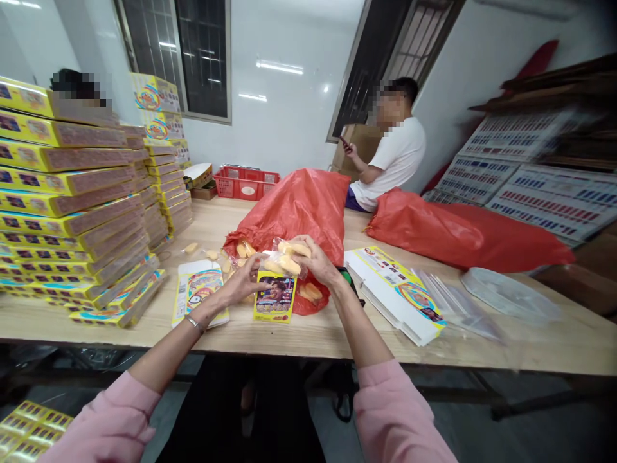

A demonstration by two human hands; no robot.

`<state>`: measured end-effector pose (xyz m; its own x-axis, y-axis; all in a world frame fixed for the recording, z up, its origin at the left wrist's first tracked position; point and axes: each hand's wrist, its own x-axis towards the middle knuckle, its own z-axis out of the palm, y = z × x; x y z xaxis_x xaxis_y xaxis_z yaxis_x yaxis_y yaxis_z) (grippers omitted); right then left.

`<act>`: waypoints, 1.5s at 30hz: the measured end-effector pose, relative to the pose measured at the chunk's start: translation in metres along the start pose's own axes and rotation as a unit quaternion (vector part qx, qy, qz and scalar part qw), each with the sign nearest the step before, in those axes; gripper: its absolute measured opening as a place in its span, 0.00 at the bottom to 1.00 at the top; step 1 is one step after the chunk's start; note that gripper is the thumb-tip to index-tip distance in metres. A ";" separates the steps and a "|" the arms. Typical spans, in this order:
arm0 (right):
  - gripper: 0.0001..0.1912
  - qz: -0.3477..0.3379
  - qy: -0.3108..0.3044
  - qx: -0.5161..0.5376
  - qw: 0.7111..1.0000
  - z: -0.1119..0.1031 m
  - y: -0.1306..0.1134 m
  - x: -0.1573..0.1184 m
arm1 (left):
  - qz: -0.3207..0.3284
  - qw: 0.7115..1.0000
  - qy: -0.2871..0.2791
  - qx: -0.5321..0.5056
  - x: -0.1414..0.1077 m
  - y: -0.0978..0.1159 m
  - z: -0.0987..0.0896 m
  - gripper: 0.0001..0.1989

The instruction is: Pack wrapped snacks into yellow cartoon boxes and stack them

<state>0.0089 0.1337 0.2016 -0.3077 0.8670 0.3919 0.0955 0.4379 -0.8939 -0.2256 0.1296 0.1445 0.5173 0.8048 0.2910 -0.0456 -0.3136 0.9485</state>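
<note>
A small yellow box [274, 299] with a portrait on its front stands upright at the table's front middle. My left hand [245, 281] has its fingers closed on the box's left side. Above the box top, my right hand [315, 258] grips clear packets of pale yellow pieces [288, 257]. Behind the hands, an open red sack [303, 206] lies with more packets [243, 249] at its mouth. Left of the box lies a flat white-and-yellow carton [197, 292].
Tall stacks of yellow boxes [72, 186] fill the left. Flat cartons [395, 289], plastic bags [457, 302] and a clear tray [506, 296] lie right. Another red sack [434, 225] and a red basket [245, 183] are behind. A person [398, 151] holds a phone.
</note>
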 end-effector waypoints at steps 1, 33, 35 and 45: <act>0.21 -0.003 0.010 -0.005 1.000 0.001 0.000 0.000 | -0.004 1.000 0.003 0.010 0.000 0.000 -0.002 0.33; 0.27 -0.154 -0.119 -0.406 0.893 0.031 -0.026 -0.027 | 0.046 0.998 0.031 0.021 -0.008 0.001 -0.001 0.34; 0.27 -0.153 -0.098 -0.397 0.900 0.031 -0.023 -0.030 | 0.039 0.999 0.019 0.020 -0.010 0.002 -0.001 0.29; 0.21 -0.046 0.169 -0.120 0.977 0.021 -0.015 -0.031 | 0.116 0.959 0.047 0.253 -0.007 0.010 -0.002 0.13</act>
<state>-0.0030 0.0949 0.1978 -0.0001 0.8326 0.5538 0.3146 0.5257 -0.7904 -0.2312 0.1222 0.1518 0.4635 0.7186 0.5185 0.2834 -0.6746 0.6816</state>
